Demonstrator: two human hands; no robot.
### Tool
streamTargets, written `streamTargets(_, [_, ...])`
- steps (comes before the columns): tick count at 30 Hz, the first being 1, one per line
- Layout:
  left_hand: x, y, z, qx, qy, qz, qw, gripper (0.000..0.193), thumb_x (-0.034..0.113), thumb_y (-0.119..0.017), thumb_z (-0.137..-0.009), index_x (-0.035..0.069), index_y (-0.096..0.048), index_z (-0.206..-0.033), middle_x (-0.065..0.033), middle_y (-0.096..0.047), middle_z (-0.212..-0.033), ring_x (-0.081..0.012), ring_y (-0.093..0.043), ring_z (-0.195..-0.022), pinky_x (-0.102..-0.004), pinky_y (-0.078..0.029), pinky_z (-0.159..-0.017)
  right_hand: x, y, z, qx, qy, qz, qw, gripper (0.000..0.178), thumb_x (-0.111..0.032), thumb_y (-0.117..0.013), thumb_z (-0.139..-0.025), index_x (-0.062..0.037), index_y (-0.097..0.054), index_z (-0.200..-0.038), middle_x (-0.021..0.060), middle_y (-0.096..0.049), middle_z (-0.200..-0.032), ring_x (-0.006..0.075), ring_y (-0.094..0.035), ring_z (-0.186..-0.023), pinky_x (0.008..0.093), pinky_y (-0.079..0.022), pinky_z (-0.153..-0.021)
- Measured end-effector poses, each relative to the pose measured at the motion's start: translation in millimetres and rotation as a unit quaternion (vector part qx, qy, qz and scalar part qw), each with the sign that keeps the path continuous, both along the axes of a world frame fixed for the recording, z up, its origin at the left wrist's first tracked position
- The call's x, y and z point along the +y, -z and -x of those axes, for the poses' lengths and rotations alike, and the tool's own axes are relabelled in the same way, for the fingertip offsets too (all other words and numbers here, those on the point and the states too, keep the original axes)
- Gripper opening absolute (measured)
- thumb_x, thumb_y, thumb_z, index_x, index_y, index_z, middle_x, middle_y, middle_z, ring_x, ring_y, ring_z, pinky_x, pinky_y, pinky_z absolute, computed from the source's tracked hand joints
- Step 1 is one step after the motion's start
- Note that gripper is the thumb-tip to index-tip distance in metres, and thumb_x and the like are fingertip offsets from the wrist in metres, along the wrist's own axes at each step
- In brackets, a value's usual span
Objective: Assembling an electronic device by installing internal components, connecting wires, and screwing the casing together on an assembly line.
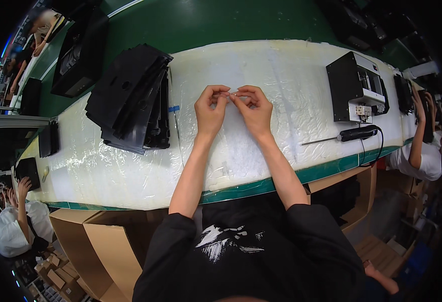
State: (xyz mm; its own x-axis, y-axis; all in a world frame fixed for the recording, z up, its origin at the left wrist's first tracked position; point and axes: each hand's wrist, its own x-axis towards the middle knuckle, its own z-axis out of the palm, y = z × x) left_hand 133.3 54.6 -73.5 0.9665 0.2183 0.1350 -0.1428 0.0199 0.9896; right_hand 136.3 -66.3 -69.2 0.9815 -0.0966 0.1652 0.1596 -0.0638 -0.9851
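Note:
My left hand and my right hand meet at the fingertips above the middle of the plastic-covered table. Both pinch at one spot, where something tiny and pale may sit between the tips; it is too small to name. Left of my hands lies a fanned stack of black flat panels. Over on the right stands a black and silver machine with a small block at its front. Before it rests a black-handled electric screwdriver, its long thin bit pointing toward my right forearm.
Open cardboard boxes stand below the table's green front edge, on both sides of me. A green belt runs behind the table, with black cases on it. Co-workers' hands work at the far left and far right.

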Motion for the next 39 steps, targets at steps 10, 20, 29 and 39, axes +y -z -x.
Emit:
streamTargets(10, [1.3, -1.8, 1.1, 0.006, 0.019, -0.004, 1.000, 0.015, 0.002, -0.050, -0.087, -0.002, -0.060, -0.098, -0.0073, -0.063, -0.089, -0.0109, -0.060, -0.077, -0.0237, -0.050, -0.071, 0.3, -1.8, 0.7, -0.027, 0.012, 0.032, 0.999, 0.023, -0.002, -0.071, -0.075, -0.0041, -0.062, -0.095, 0.0027, -0.067, -0.079, 0.0022, -0.048, -0.053, 0.0180, -0.039, -0.049])
streamTargets(20, [1.3, 0.1, 1.4, 0.008, 0.019, -0.008, 1.000, 0.014, 0.002, -0.050, -0.088, -0.002, -0.060, -0.097, -0.0076, -0.064, -0.089, -0.0102, -0.059, -0.077, -0.0236, -0.049, -0.071, -1.7, -4.7, 2.0, -0.001, -0.005, 0.050, 0.999, 0.025, -0.001, -0.072, -0.073, -0.0034, -0.062, -0.096, 0.0022, -0.065, -0.078, 0.0025, -0.050, -0.056, 0.0183, -0.040, -0.052])
streamTargets(29, [0.7, -2.0, 0.1, 0.009, 0.025, 0.002, 1.000, 0.015, 0.001, -0.049, -0.087, -0.002, -0.060, -0.097, -0.0072, -0.063, -0.088, -0.0101, -0.059, -0.076, -0.0238, -0.050, -0.071, -0.5, -4.6, 0.8, 0.013, -0.023, 0.038, 0.999, 0.022, 0.002, -0.068, -0.077, -0.0019, -0.061, -0.097, 0.0047, -0.068, -0.088, 0.0023, -0.049, -0.059, 0.0181, -0.041, -0.054])
streamTargets(39, [0.6, -2.3, 0.2, 0.008, 0.017, -0.010, 1.000, 0.015, 0.000, -0.049, -0.087, -0.003, -0.060, -0.097, -0.0071, -0.063, -0.088, -0.0103, -0.059, -0.076, -0.0231, -0.049, -0.071, -0.2, -6.0, 1.7, 0.023, -0.022, 0.031, 0.999, 0.023, 0.003, -0.067, -0.077, -0.0017, -0.061, -0.098, 0.0053, -0.068, -0.089, 0.0028, -0.051, -0.060, 0.0185, -0.041, -0.055])
